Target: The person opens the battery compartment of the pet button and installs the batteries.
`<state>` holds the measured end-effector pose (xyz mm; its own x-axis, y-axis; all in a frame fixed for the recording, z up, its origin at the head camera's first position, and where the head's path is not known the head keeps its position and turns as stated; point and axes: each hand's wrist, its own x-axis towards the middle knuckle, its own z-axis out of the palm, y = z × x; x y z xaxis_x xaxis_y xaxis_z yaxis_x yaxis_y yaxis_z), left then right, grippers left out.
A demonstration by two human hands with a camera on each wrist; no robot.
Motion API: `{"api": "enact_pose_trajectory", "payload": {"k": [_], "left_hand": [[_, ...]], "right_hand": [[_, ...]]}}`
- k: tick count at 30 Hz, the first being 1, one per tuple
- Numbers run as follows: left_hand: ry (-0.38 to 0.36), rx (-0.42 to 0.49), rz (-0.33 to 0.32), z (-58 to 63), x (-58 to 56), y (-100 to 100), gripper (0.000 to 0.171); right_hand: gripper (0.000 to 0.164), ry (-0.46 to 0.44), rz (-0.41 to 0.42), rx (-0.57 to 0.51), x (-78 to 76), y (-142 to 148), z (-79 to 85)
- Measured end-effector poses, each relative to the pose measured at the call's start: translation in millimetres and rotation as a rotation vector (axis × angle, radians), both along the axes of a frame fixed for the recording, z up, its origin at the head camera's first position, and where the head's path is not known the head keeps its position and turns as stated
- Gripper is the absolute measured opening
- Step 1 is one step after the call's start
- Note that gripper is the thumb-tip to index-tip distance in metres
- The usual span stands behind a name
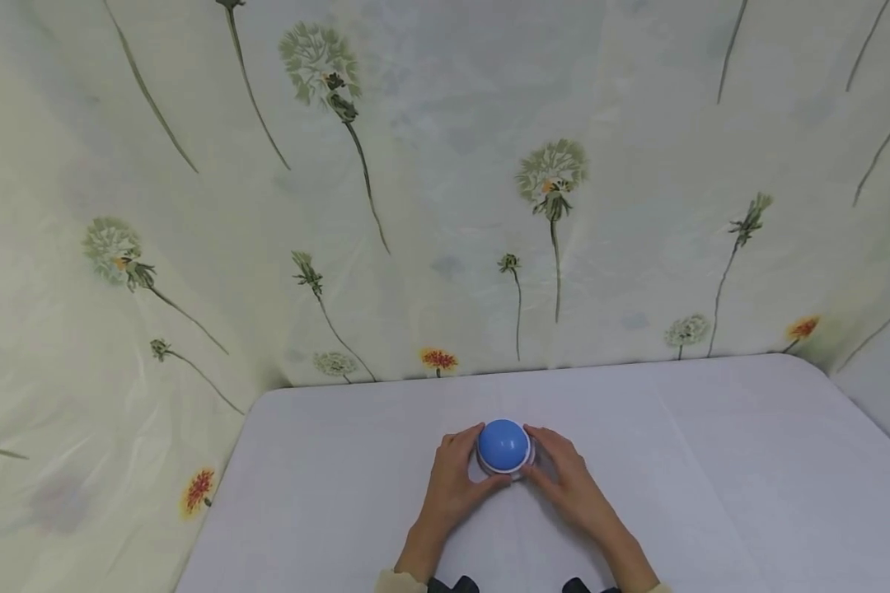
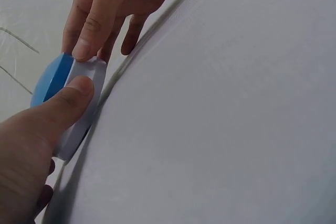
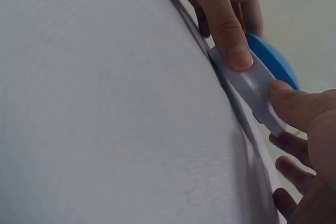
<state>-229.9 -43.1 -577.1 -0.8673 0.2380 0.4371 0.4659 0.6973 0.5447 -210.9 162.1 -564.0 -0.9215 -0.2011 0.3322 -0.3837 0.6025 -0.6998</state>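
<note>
A round button with a blue dome (image 1: pixel 504 445) and a white base (image 3: pixel 245 86) sits at the middle of the white table. My left hand (image 1: pixel 454 476) holds its left side, thumb near the front and fingers toward the back. On the opposite side my right hand (image 1: pixel 569 478) grips it the same way. In the left wrist view the left thumb (image 2: pixel 68 100) presses on the white rim, close to the right thumb (image 2: pixel 89 35). The button stands dome up, base close over the tabletop. Its underside is hidden.
A white cloth covers the table (image 1: pixel 326 478), with rounded far corners. Behind and to the left hangs a pale curtain (image 1: pixel 445 206) printed with dandelions and orange flowers, meeting the table's back edge. Dark bands (image 1: pixel 456 585) show near both wrists at the bottom.
</note>
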Motion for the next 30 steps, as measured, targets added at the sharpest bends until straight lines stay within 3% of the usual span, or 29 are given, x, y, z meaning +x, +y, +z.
{"api": "enact_pose_trajectory", "payload": {"k": [6, 11, 17, 26, 30], "left_hand": [[0.011, -0.058, 0.050, 0.4, 3.3, 5.5, 0.078], [-0.024, -0.061, 0.113, 2.4, 8.1, 13.1, 0.077], [-0.009, -0.069, 0.154, 5.8, 10.5, 17.3, 0.078], [-0.062, -0.102, 0.167, 9.9, 13.7, 18.8, 0.081], [-0.105, -0.090, 0.117, 8.4, 9.5, 11.9, 0.085]], "right_hand": [[0.055, -0.009, -0.047, 0.083, 0.8, -0.2, -2.7], [0.053, -0.018, -0.057, 0.099, 1.5, 0.1, -4.6], [0.052, 0.006, -0.041, 0.094, -1.1, -1.6, -4.1], [0.054, -0.102, -0.042, 0.113, -1.5, 0.8, -1.7], [0.058, -0.157, -0.025, 0.081, -3.5, 2.5, -2.4]]}}
